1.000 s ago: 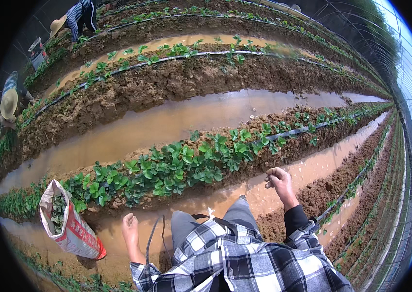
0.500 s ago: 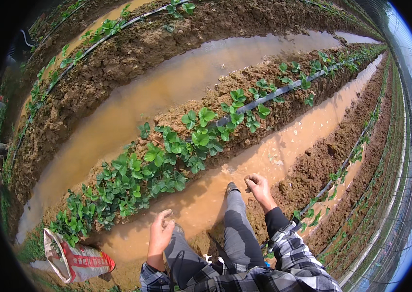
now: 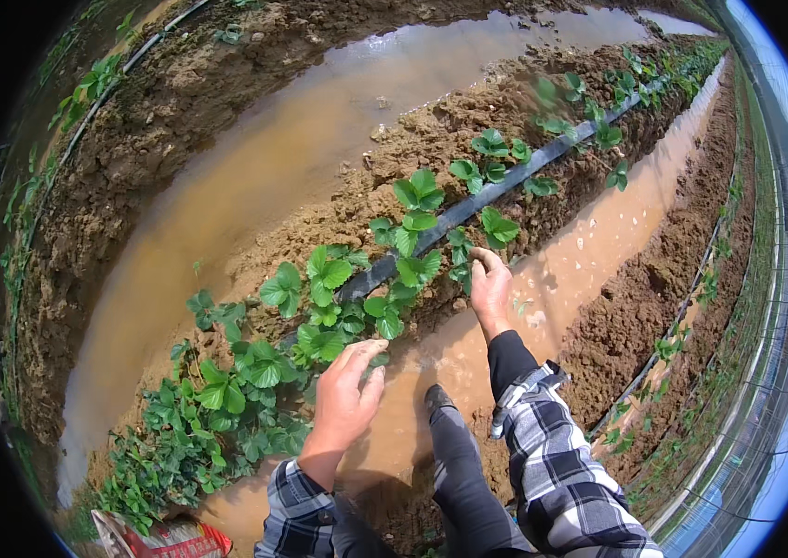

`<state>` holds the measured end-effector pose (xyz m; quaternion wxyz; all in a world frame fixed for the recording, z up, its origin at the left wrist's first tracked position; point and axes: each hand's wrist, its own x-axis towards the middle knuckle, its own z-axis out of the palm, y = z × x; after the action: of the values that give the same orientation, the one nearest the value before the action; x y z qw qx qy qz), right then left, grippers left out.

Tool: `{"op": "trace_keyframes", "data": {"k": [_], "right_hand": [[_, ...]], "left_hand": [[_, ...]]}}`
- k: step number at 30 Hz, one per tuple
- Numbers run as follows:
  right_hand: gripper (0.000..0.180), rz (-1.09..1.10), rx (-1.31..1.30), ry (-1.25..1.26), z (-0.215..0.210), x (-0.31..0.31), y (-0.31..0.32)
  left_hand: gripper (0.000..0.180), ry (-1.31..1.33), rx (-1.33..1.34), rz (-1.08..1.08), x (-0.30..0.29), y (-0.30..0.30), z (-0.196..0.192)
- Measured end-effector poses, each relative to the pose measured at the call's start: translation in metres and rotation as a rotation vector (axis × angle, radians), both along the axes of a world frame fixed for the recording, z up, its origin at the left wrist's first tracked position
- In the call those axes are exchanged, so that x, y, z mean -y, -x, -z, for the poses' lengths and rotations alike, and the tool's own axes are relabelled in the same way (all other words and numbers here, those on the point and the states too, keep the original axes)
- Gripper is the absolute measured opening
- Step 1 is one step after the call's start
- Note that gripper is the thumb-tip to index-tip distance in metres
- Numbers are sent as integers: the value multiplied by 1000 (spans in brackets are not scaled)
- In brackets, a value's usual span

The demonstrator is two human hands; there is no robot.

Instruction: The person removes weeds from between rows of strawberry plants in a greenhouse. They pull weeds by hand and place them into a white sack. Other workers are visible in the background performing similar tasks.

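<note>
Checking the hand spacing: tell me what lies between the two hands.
Head view: green leafy plants on the soil ridge and muddy water lie between left hand and right hand.

Green leafy seedlings (image 3: 412, 232) stand upright in the soil along the black hose (image 3: 496, 189), and my right-hand fingertips touch one.

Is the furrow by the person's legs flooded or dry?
Flooded: muddy brown water fills the furrow between the soil ridges, reflecting light.
</note>
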<state>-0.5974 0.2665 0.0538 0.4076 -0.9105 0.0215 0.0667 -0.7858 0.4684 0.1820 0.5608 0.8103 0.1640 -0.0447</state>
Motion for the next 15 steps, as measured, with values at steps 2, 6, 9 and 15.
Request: {"op": "trace_keyframes", "data": {"k": [2, 6, 9, 15], "right_hand": [[23, 89, 54, 16, 10, 6, -23], [22, -99, 10, 114, 19, 12, -42], [29, -488, 66, 222, 24, 14, -35], [34, -771, 32, 428, 32, 27, -4]], "left_hand": [[40, -103, 161, 181, 19, -49, 23], [43, -389, 223, 469, 65, -116, 79], [43, -455, -30, 455, 77, -129, 116], [40, -427, -228, 481, 72, -111, 140]]}}
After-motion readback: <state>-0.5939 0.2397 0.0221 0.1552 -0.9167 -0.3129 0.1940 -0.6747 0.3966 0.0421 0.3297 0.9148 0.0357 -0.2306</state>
